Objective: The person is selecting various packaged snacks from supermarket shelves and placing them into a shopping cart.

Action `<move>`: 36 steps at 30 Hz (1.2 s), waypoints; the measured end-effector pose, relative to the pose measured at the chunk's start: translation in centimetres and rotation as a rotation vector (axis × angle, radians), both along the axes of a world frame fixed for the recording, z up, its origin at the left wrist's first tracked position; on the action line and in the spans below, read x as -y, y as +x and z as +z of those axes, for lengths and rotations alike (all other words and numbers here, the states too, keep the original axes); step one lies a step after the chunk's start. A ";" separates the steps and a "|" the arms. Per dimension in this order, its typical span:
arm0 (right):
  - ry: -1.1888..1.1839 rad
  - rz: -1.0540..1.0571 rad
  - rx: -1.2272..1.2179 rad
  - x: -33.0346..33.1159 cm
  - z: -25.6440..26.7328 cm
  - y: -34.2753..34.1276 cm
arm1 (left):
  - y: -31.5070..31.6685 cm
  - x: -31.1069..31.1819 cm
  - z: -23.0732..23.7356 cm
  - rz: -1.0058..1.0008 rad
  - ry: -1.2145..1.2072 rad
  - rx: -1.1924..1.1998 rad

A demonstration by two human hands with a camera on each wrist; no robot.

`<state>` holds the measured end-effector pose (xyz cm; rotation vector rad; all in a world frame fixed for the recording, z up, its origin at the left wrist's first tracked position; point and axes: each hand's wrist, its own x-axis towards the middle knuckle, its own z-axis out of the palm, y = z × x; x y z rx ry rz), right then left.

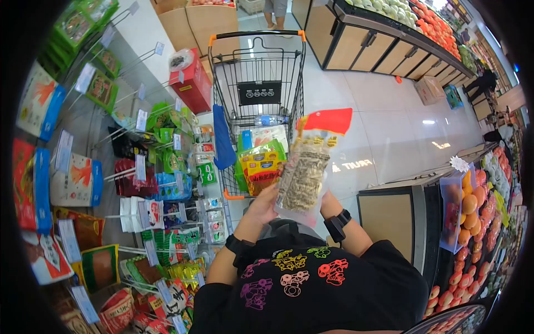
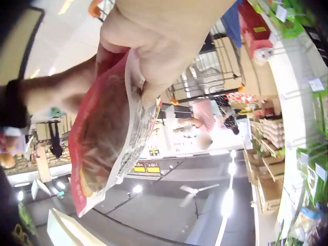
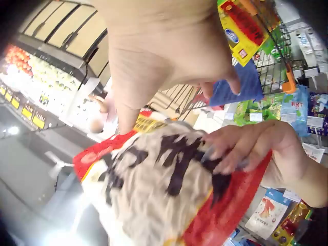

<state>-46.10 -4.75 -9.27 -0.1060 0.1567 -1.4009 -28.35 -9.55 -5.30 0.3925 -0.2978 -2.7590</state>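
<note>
A large plastic bag (image 1: 303, 172) with a red top and brownish dried contents is tilted in front of the black shirt. My left hand (image 1: 264, 206) grips its lower left side; in the left wrist view, the hand (image 2: 154, 46) pinches the bag's edge (image 2: 105, 128). In the right wrist view, left fingers (image 3: 238, 148) spread across the side with large dark lettering (image 3: 174, 189). My right hand (image 1: 331, 206) is at the bag's right side, partly hidden behind it. Seen closer, that hand (image 3: 164, 61) has its thumb against the bag's edge and its other fingers extended clear of the bag.
Ahead stands a shopping cart (image 1: 261, 72) holding colourful packets (image 1: 261, 167) and a water bottle (image 1: 271, 119). Hanging packets (image 1: 78, 181) line the left, with a red box (image 1: 192, 83) beyond. At right are a fruit display (image 1: 470, 211) and tiled floor (image 1: 378, 133).
</note>
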 end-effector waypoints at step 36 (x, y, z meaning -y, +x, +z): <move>1.050 0.346 -0.710 19.8 -19.6 -1.4 | 1.5 23.4 -23.1 0.075 -0.037 0.815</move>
